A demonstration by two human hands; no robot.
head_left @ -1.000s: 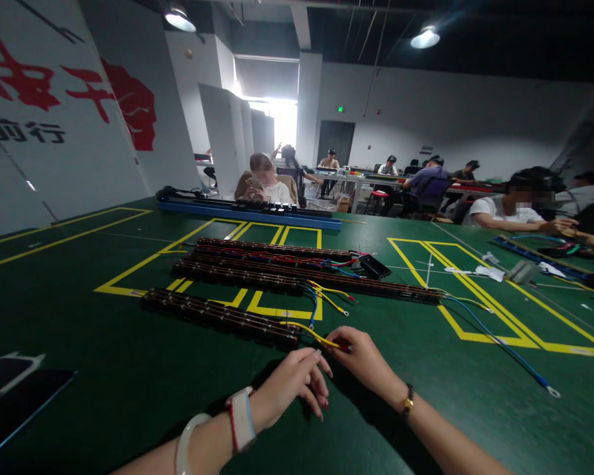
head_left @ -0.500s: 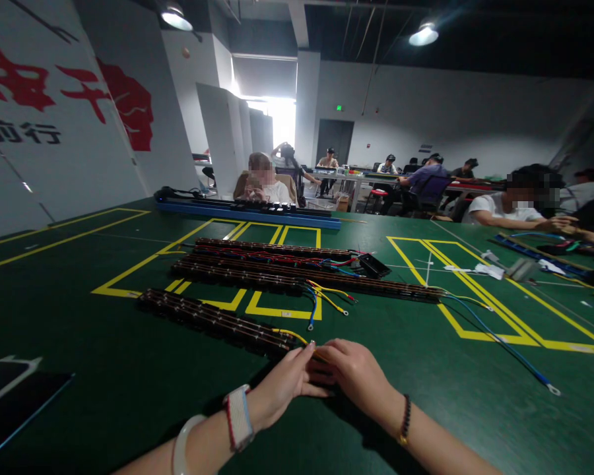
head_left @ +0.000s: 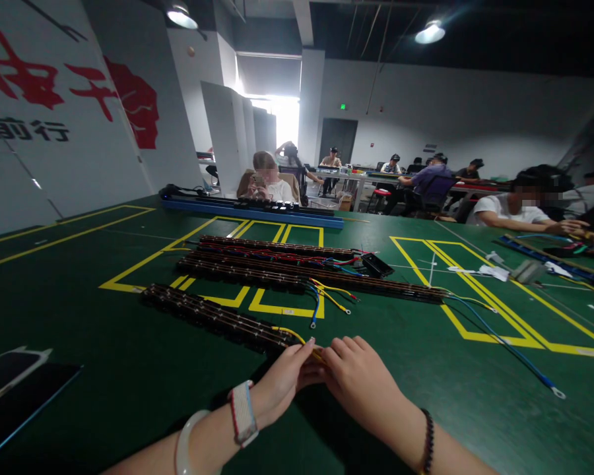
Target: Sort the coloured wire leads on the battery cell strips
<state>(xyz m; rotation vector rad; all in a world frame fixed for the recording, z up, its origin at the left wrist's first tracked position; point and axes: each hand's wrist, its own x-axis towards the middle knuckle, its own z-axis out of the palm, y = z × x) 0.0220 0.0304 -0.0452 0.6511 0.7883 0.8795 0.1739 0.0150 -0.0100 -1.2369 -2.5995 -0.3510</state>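
Note:
A long black strip [head_left: 218, 316] with thin metallic lines along it lies slanting on the green table [head_left: 129, 389]. From its near right end a yellow wire [head_left: 290, 332] runs into my hands. My left hand [head_left: 288, 371] pinches this wire between thumb and fingers. Just to the right, my right hand [head_left: 359, 373] is curled around the wire's end, knuckles up, its fingertips close to those of my left hand. The wire's tip is hidden by the fingers.
Beyond lie more black strips [head_left: 242, 272] with yellow and blue wires [head_left: 315, 307] ending in ring terminals. A small black box [head_left: 377, 265], a blue rail [head_left: 257, 214] and a dark flat panel [head_left: 24, 402] rest on the table. A person [head_left: 512, 204] works at the right.
The fingers of my right hand have curled in tighter, and the hand has turned with its knuckles up. My left hand keeps its pinch on the wire. The view has shifted slightly.

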